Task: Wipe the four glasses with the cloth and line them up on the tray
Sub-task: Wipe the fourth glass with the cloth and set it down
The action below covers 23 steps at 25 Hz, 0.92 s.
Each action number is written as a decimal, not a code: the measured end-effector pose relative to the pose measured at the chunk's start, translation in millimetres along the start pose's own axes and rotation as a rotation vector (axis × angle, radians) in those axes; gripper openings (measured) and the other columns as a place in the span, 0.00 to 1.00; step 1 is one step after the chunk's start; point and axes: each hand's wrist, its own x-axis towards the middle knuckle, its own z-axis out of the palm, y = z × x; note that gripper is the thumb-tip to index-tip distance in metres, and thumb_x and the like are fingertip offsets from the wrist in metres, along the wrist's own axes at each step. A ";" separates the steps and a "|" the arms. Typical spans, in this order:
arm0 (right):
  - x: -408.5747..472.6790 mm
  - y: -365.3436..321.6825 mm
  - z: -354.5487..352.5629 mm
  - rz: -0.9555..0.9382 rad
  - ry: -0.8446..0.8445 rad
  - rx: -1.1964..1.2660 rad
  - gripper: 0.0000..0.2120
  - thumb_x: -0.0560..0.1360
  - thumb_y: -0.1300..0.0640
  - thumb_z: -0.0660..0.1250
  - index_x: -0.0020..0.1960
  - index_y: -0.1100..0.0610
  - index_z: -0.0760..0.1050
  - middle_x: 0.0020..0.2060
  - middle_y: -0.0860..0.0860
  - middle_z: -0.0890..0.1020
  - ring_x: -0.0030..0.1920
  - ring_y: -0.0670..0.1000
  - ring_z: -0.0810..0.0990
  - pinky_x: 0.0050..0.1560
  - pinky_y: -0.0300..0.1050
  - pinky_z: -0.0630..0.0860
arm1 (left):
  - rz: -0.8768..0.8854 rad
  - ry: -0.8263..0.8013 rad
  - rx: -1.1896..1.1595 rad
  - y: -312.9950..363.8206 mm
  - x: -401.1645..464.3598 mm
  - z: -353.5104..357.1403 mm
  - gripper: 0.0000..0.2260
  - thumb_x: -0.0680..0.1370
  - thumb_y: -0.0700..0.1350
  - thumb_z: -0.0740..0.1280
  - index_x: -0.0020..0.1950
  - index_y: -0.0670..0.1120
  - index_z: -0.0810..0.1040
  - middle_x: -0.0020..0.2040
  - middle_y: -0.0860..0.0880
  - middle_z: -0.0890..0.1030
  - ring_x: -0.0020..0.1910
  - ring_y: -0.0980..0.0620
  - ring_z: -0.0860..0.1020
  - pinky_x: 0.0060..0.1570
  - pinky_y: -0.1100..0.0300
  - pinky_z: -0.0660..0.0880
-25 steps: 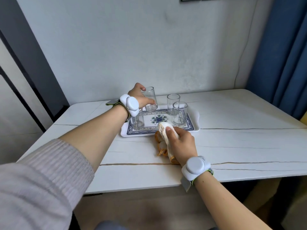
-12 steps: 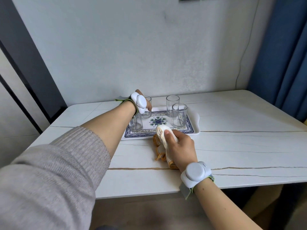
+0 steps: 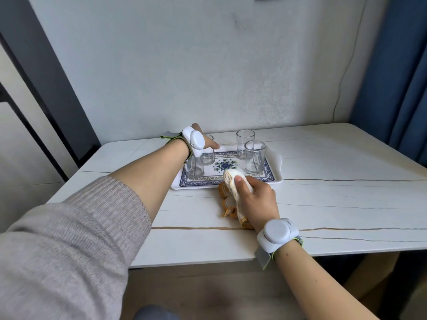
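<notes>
There, left hand [image 3: 205, 143] fingers round back-left glass [image 3: 208, 154], right hand [image 3: 256, 199] fingers gripping cloth [image 3: 232, 192] before tray [image 3: 276, 179]

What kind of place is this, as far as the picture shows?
Probably a room in a home, maybe a dining corner. A white marble-look table stands against a plain wall, a blue curtain hangs at the right, and a patterned tray with drinking glasses sits on the table.

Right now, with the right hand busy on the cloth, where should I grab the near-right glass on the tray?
Grip the near-right glass round its straight side wall, mid-height, coming from its open right side. It stands upright, and the far-right glass crowds its back-left.
</notes>
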 end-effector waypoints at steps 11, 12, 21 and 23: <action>-1.1 1.9 2.3 0.017 0.003 -0.006 0.16 0.80 0.45 0.62 0.55 0.53 0.83 0.44 0.54 0.83 0.48 0.56 0.78 0.46 0.41 0.68 | 0.056 -0.016 0.101 -34.7 -36.5 -16.1 0.20 0.68 0.59 0.76 0.39 0.48 0.70 0.43 0.47 0.73 0.42 0.48 0.71 0.40 0.60 0.67; -0.7 2.9 2.3 0.015 0.003 -0.008 0.16 0.80 0.44 0.62 0.55 0.53 0.83 0.45 0.54 0.83 0.48 0.56 0.78 0.46 0.42 0.68 | 0.070 -0.004 0.090 -37.2 -35.7 -14.6 0.18 0.68 0.56 0.77 0.38 0.50 0.69 0.44 0.47 0.72 0.42 0.48 0.70 0.42 0.60 0.67; 1.5 4.5 1.6 -0.007 0.013 0.022 0.14 0.80 0.46 0.63 0.52 0.53 0.84 0.42 0.54 0.84 0.47 0.56 0.79 0.46 0.43 0.69 | 0.114 0.108 -0.468 -63.1 -53.5 -15.4 0.18 0.64 0.55 0.79 0.43 0.46 0.78 0.41 0.47 0.78 0.38 0.49 0.76 0.47 0.55 0.77; 0.2 4.0 1.4 -0.008 0.014 0.013 0.15 0.80 0.46 0.63 0.55 0.53 0.84 0.44 0.54 0.84 0.50 0.56 0.79 0.48 0.43 0.70 | 0.095 0.117 -0.614 -71.9 -71.7 -7.3 0.18 0.67 0.52 0.79 0.48 0.43 0.80 0.43 0.47 0.81 0.38 0.49 0.78 0.46 0.56 0.78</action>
